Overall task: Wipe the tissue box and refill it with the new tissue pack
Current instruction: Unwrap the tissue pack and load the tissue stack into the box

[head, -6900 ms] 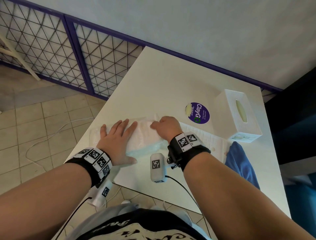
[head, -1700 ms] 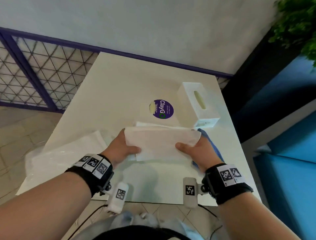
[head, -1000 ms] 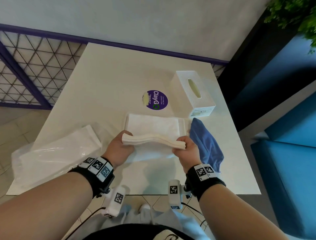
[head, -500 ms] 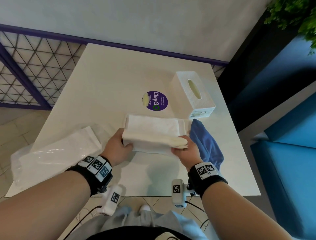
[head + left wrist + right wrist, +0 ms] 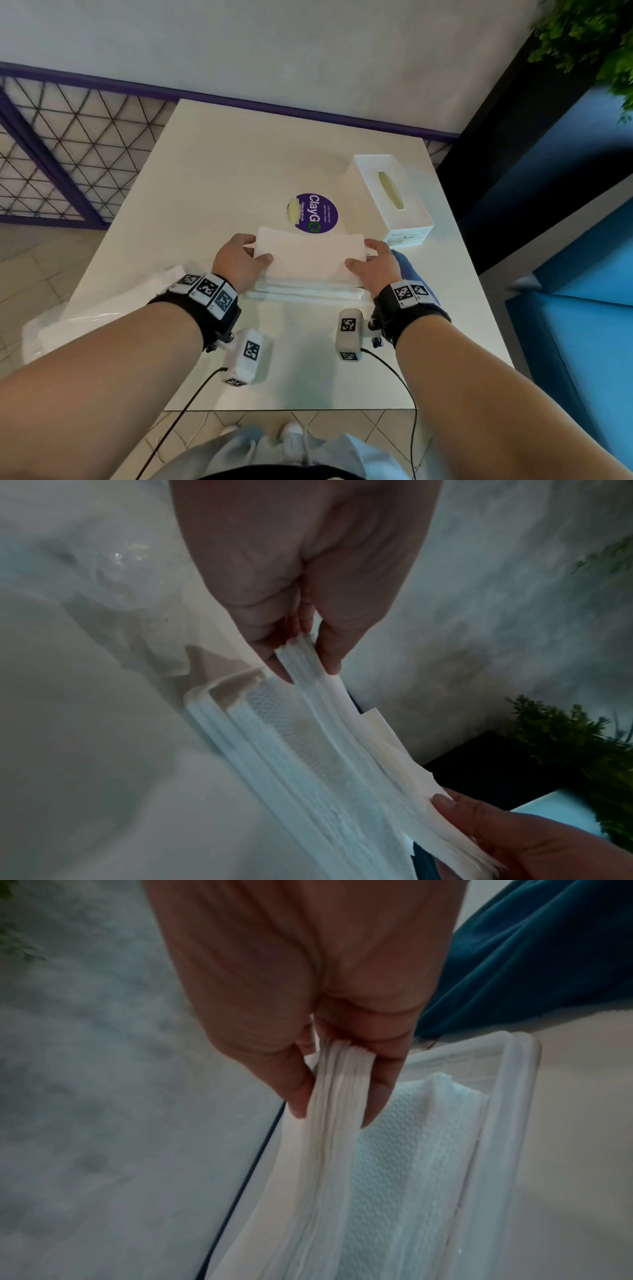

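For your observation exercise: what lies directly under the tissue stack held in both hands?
Under the tissue stack, pinched by the left hand and right hand, sits the box's white base tray, already holding embossed tissues. The tray's floor beneath them is hidden.

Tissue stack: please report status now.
Left hand and right hand each pinch one end of tissue stack. Held over base tray. Nothing in the way.

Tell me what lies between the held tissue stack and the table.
In both wrist views, the tissue stack hangs over a white tray on the table; more tissues already lie in the tray.
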